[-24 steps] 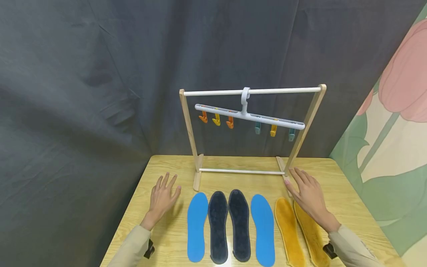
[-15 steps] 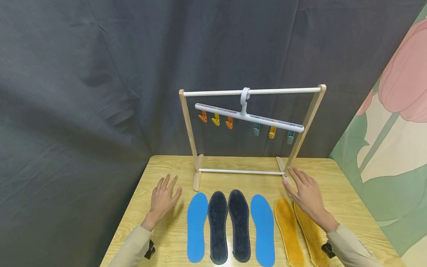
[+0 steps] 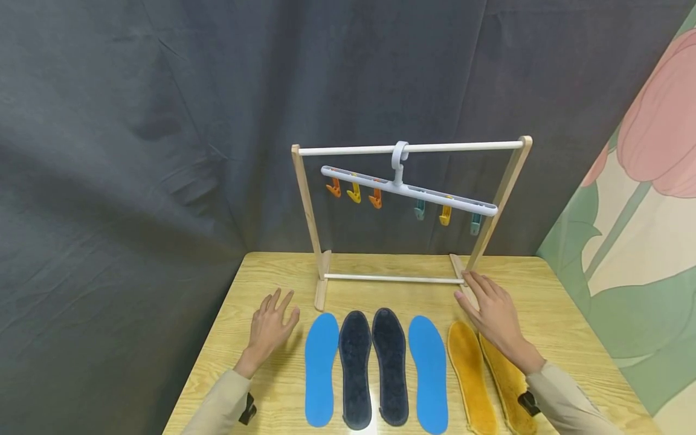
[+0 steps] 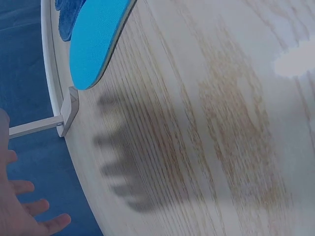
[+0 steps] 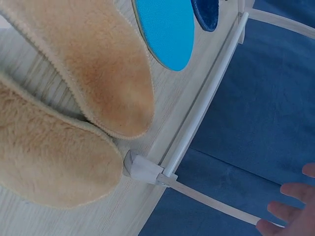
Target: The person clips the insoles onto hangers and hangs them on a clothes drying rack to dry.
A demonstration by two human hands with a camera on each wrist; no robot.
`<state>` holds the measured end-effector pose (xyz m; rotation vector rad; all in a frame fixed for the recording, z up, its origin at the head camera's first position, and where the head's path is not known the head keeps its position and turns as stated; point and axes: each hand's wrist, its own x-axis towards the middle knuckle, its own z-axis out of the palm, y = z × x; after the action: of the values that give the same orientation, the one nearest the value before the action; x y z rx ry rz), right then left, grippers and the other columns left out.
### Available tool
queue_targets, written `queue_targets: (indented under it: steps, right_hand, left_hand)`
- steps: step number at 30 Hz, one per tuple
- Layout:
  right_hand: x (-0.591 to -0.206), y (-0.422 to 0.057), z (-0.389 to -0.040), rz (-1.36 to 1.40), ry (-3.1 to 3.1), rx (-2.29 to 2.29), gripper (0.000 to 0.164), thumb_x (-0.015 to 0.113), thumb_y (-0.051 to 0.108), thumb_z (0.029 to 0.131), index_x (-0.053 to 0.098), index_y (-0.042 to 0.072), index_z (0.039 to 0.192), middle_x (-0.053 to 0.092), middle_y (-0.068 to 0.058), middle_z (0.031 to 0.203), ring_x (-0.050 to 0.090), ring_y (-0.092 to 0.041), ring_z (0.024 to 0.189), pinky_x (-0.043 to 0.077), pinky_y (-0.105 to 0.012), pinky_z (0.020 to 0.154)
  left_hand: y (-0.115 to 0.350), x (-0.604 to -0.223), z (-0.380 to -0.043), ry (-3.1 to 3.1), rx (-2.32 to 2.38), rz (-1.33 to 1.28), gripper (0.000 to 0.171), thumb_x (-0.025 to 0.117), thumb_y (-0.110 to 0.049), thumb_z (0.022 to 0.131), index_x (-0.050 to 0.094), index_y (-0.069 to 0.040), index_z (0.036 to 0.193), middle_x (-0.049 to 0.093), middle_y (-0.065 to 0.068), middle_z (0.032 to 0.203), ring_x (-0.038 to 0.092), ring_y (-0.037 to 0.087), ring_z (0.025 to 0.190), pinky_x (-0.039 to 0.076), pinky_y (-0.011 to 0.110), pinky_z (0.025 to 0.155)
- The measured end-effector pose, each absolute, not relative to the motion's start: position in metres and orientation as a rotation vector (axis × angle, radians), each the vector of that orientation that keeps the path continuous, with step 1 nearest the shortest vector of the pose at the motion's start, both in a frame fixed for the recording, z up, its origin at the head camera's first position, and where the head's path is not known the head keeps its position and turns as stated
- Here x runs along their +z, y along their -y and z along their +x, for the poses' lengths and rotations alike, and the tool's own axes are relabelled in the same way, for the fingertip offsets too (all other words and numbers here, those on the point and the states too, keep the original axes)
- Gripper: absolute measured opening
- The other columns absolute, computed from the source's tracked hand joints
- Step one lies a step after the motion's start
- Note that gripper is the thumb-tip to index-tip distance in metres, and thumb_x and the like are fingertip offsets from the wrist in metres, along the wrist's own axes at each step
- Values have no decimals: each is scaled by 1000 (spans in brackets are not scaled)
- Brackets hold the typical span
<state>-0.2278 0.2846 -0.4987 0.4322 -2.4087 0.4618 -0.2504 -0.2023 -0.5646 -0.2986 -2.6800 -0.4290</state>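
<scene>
Hovering with fingers spread and holding nothing, the left hand [image 3: 269, 326] was near the left blue insole [image 3: 321, 370], while the right hand [image 3: 496, 317], fingers extended and equally unladen, overlapped the far end of the outer mustard insole [image 3: 507, 385] in the head view. On the counter [image 3: 386, 266], two black insoles [image 3: 356, 368] lay between that blue one and the right blue insole [image 3: 428, 374], their long axes nearly front to back, broader ends toward the rack [image 3: 307, 205]; the inner mustard insole [image 3: 472, 377] and its partner slanted, far ends leaning left.
</scene>
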Motion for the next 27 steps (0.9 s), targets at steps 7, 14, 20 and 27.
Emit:
queue_targets:
  steps: [7, 14, 20, 27]
  right_hand:
    - [-500, -280, -230, 420, 2438, 475, 54, 59, 35, 83, 46, 10, 130, 47, -18, 124, 42, -39, 112, 31, -54, 89]
    - [-502, -276, -234, 461, 2409, 469, 57, 59, 35, 83, 44, 11, 131, 49, -19, 122, 44, -38, 110, 32, -52, 89]
    - [-503, -272, -235, 460, 2423, 466, 57, 59, 35, 82, 44, 10, 131, 48, -18, 123, 44, -37, 110, 32, -51, 89]
    - [-502, -265, -236, 466, 2435, 478, 57, 59, 35, 83, 42, 13, 133, 48, -16, 124, 44, -36, 110, 33, -52, 88]
  left_hand:
    - [202, -570, -251, 2674, -485, -299, 51, 45, -46, 87, 44, -21, 132, 39, 16, 133, 37, 37, 117, 40, 58, 75]
    - [199, -572, -246, 2698, -517, -286, 48, 45, -45, 88, 44, -23, 131, 39, 15, 133, 39, 38, 115, 41, 57, 75]
    - [197, -575, -242, 2713, -529, -280, 48, 45, -45, 88, 44, -23, 131, 41, 16, 132, 41, 39, 112, 41, 58, 75]
    - [196, -578, -241, 2703, -537, -296, 48, 47, -43, 88, 47, -20, 130, 44, 17, 129, 44, 41, 109, 42, 57, 72]
